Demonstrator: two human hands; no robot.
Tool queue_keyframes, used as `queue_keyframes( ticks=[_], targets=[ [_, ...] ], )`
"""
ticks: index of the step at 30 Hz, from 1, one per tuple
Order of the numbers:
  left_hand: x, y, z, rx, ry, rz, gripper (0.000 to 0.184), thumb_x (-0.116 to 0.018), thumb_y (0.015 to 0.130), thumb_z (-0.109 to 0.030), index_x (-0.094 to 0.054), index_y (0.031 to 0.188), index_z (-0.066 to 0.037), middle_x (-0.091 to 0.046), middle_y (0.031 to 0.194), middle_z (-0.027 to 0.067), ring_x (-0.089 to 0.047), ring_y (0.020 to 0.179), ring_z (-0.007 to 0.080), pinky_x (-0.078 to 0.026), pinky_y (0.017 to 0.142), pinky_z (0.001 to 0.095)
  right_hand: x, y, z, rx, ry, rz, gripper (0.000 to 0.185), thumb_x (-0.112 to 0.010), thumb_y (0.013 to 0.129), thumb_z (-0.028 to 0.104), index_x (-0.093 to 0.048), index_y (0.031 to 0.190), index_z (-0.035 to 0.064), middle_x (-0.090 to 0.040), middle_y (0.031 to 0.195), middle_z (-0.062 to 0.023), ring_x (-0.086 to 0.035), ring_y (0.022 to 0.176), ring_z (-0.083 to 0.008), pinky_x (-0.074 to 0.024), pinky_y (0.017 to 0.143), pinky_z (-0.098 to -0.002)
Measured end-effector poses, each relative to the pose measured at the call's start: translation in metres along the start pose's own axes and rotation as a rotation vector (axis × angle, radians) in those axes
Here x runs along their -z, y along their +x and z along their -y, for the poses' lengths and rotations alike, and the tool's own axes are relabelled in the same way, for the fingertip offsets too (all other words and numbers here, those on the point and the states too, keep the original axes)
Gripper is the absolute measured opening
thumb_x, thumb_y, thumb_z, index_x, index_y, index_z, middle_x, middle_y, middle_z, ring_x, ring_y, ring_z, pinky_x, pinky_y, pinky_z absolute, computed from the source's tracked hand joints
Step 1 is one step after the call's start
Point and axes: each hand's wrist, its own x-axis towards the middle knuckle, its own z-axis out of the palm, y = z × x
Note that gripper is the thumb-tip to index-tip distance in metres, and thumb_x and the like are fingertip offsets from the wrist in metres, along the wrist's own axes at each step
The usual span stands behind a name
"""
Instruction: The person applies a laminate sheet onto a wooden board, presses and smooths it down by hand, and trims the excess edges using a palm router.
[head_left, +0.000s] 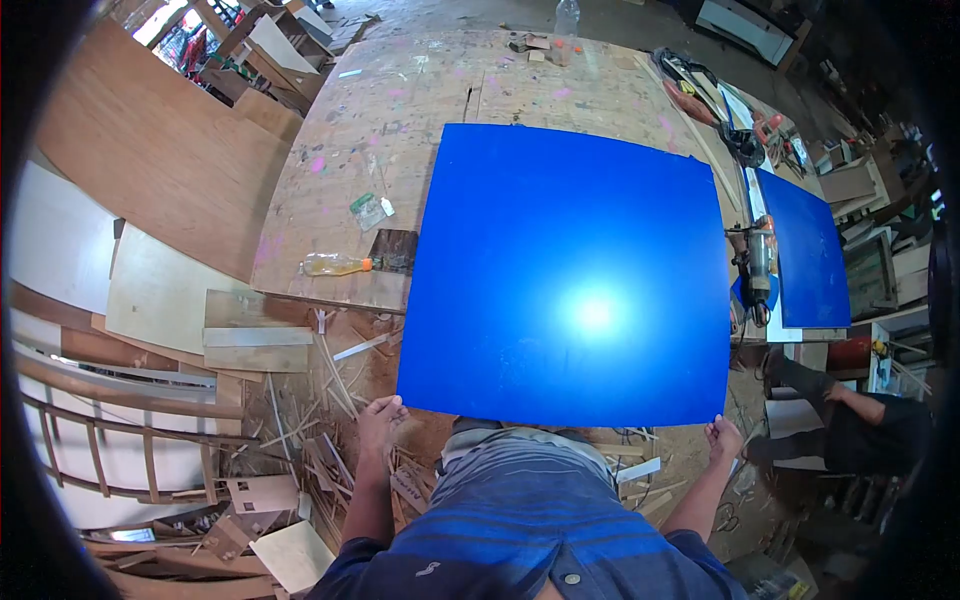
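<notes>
Blue panel (563, 275) is held jutting past tabletop (345, 130).
Near corners are pinched in the left grip (381, 418) and the right grip (722, 438).

1 white glare blooms on the blue panel (560, 265), while the curved, distorted view darkens to black edges.

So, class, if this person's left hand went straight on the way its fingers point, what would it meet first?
The blue panel, whose near left corner the left hand appears to pinch; exact depth there is unclear.
</notes>
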Motion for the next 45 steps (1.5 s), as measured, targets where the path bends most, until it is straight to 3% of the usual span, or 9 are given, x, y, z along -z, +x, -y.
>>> queue_keyframes(
  ticks=[9,16,21,33,36,38,40,42,45],
  targets=[
    [0.012,0.018,-0.029,0.018,0.36,0.134,0.023,-0.083,0.102,-0.021,-0.074,0.111,-0.001,-0.077,0.099,0.0074,-0.075,0.082,0.0191,-0.065,0.077,0.0359,0.006,0.01,-0.004,-0.005,0.014,0.013,0.032,-0.073,0.104,0.002,-0.067,0.134,-0.0091,-0.072,0.091,-0.0087,-0.071,0.074,-0.0187,-0.0639,0.064,-0.0324],
    [-0.063,0.098,-0.106,-0.412,0.81,0.224,0.025,-0.084,0.1,-0.02,-0.082,0.113,0.001,-0.081,0.095,0.0061,-0.074,0.084,0.0124,-0.06,0.075,0.0333,0.012,0.019,-0.002,-0.061,-0.006,0.131,0.031,-0.07,0.108,0.006,-0.063,0.137,-0.0025,-0.068,0.092,-0.0048,-0.067,0.076,-0.0175,-0.0634,0.069,-0.0347],
    [-0.128,0.173,-0.136,-0.152,0.315,0.233,0.019,-0.084,0.099,-0.015,-0.084,0.109,0.0,-0.08,0.094,0.0047,-0.072,0.084,0.0132,-0.059,0.077,0.0324,0.007,0.017,0.0,-0.08,-0.024,0.031,0.025,-0.069,0.109,0.007,-0.066,0.132,-0.0003,-0.068,0.093,-0.0042,-0.066,0.077,-0.0179,-0.0632,0.07,-0.0358],
    [-0.172,0.244,-0.182,-0.167,0.396,0.352,0.026,-0.084,0.1,-0.02,-0.083,0.11,0.003,-0.079,0.098,0.0056,-0.073,0.086,0.0136,-0.06,0.076,0.0303,0.019,0.025,-0.003,-0.099,-0.101,0.087,0.012,-0.073,0.107,0.017,-0.067,0.1,0.0095,-0.063,0.081,-0.0033,-0.064,0.073,-0.0172,-0.0614,0.071,-0.0391],
    [-0.166,0.249,-0.174,-0.239,0.475,0.29,0.025,-0.083,0.1,-0.021,-0.083,0.108,0.002,-0.079,0.096,0.0051,-0.072,0.084,0.013,-0.058,0.075,0.0304,0.034,0.044,0.02,-0.173,-0.501,0.199,0.017,-0.077,0.103,0.022,-0.072,0.104,0.0061,-0.072,0.091,-0.0106,-0.072,0.081,-0.0266,-0.0626,0.078,-0.0464],
    [-0.17,0.225,-0.168,-0.337,0.531,0.225,0.023,-0.083,0.101,-0.021,-0.082,0.106,0.002,-0.078,0.093,0.0041,-0.07,0.082,0.0124,-0.056,0.073,0.0307,0.005,0.072,0.043,0.302,-1.712,0.2,0.034,-0.08,0.099,0.027,-0.075,0.118,0.0007,-0.078,0.112,-0.022,-0.076,0.102,-0.0401,-0.0609,0.091,-0.0531],
    [-0.163,0.189,-0.163,-0.413,0.641,0.234,0.025,-0.082,0.101,-0.023,-0.081,0.102,0.002,-0.077,0.088,0.0032,-0.067,0.077,0.0119,-0.053,0.071,0.0319,-0.071,0.054,0.084,0.56,-1.311,-0.092,0.054,-0.084,0.093,0.034,-0.073,0.133,-0.0012,-0.074,0.131,-0.029,-0.071,0.121,-0.0477,-0.0564,0.103,-0.0542],
    [-0.121,0.193,-0.135,-0.501,0.777,0.229,0.031,-0.08,0.103,-0.028,-0.079,0.099,0.003,-0.075,0.084,0.0035,-0.064,0.074,0.0112,-0.051,0.068,0.0331,-0.181,0.042,0.146,0.92,-1.05,0.09,0.063,-0.089,0.089,0.032,-0.07,0.141,0.003,-0.075,0.128,-0.0249,-0.07,0.122,-0.0445,-0.0552,0.105,-0.0523],
    [-0.098,0.139,-0.097,-0.396,0.665,0.059,0.034,-0.078,0.105,-0.031,-0.079,0.098,0.003,-0.072,0.081,0.0043,-0.062,0.076,0.0113,-0.05,0.07,0.0347,-0.32,0.113,0.172,1.215,-1.007,0.178,0.059,-0.08,0.097,0.032,-0.065,0.149,0.0108,-0.057,0.157,-0.0301,-0.051,0.146,-0.05,-0.0412,0.125,-0.0557]
  ],
)
